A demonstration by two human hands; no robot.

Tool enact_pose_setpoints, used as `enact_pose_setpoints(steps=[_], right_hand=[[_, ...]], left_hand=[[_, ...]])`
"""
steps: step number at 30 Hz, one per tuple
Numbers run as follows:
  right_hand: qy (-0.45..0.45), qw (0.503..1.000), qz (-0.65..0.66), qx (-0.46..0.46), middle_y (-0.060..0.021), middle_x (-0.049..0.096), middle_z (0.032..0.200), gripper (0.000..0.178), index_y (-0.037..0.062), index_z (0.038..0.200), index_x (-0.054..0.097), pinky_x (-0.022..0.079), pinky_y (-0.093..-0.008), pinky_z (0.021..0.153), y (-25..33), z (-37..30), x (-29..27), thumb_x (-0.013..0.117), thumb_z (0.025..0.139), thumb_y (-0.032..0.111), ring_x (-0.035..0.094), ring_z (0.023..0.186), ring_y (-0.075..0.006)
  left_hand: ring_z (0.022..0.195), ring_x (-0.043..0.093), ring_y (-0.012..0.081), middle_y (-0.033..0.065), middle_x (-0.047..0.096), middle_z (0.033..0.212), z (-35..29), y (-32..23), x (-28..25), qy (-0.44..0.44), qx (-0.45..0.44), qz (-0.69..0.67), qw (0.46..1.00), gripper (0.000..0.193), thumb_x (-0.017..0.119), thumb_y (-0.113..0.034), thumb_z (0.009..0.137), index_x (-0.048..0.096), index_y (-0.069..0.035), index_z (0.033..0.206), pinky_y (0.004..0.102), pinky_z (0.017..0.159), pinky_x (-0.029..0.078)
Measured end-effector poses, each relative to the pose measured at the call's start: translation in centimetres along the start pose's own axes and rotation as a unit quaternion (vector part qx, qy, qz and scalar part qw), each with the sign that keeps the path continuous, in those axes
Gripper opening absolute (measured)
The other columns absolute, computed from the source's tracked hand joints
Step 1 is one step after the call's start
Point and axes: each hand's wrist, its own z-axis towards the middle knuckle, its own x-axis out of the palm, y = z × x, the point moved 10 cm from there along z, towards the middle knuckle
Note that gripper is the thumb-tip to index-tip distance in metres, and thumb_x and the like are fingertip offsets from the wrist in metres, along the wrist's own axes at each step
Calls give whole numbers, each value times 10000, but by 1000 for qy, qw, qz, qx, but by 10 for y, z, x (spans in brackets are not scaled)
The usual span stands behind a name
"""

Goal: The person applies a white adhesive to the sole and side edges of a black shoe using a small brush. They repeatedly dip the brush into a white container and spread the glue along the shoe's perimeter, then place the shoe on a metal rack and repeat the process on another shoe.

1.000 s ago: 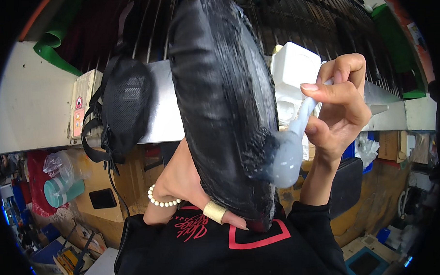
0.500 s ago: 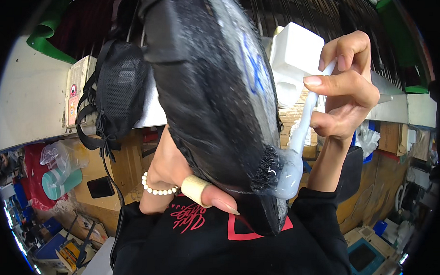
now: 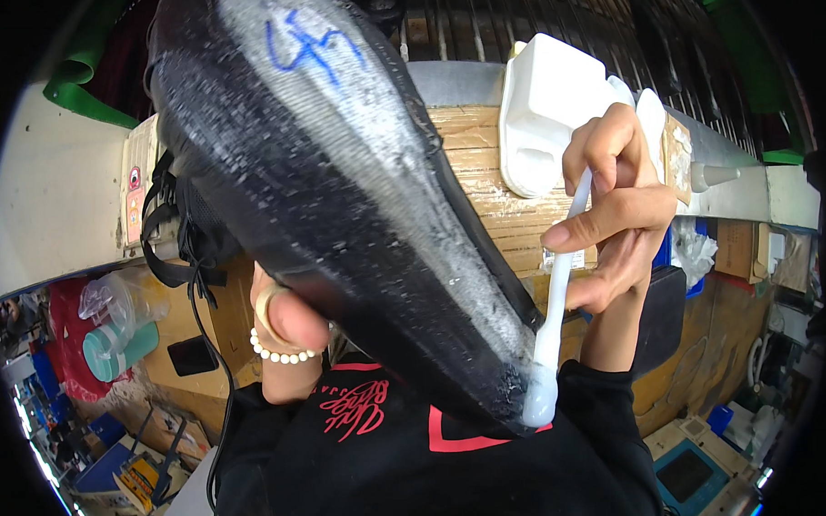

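A black shoe upper (image 3: 274, 172) is stretched over a form. Its pale underside strip carries a blue handwritten mark, and it slants from upper left to lower right before my chest. My left hand (image 3: 297, 318) grips it from beneath; the thumb, with a beige band, shows, and the other fingers are hidden. In my right hand (image 3: 625, 205) a white-handled brush (image 3: 558, 298) is pinched between thumb and fingers. Whitish wet stuff like glue coats its head, which touches the upper's lower edge close to the tip.
Beyond my right hand stands a white plastic container (image 3: 553, 107) on a ribbed cardboard-like surface (image 3: 469, 156). A black bag (image 3: 180, 221) with straps hangs at the left. Dark bars of a rack (image 3: 478, 24) run behind. Lower left, a phone (image 3: 192, 355) lies on a cardboard box (image 3: 163, 385).
The upper has swung, its top end going left and its pale strip turning more into view. The brush has moved down along the edge towards the tip, and the right hand has come lower and left.
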Motion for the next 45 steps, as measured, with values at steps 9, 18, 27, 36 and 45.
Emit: enact_pose_setpoints(steps=[9,18,27,36,45], right_hand=[[-95,983,-118,108,-11,470,857,312,62,880,795,389,-292,760,-34,1,-7,916,608,157,457,878,-146],[-74,985,-112,109,-37,402,943,357,65,837,802,367,-271,698,-6,-20,-21,911,554,253,443,755,-117],[-30,974,-218,50,-69,435,1013,391,39,883,781,361,-291,760,-2,17,3,872,649,339,441,832,-136],[27,988,-152,11,-70,454,1026,385,43,881,775,399,-300,789,-15,21,3,862,638,328,481,859,-145],[43,996,-73,35,-44,394,967,430,96,826,781,388,-332,769,-16,3,8,844,600,456,481,794,-148]], left_hand=[[1315,480,391,328,407,1443,5,-4,-8,-71,12,63,995,1015,775,-593,771,357,-35,1509,498,1071,475],[1320,494,423,339,405,1460,17,-38,-57,-234,47,131,962,1077,719,-692,761,322,-64,1539,505,1083,488],[1209,622,360,241,590,1341,17,-16,-14,-200,-94,134,966,1142,863,-641,644,438,82,1419,477,1072,510],[1335,492,436,230,475,1480,21,-21,-2,-64,100,-51,992,975,696,-674,806,391,-84,1520,585,1111,424],[1271,549,404,223,507,1432,0,-32,-52,-306,37,116,944,835,545,-712,899,433,-134,1491,515,1065,496]])
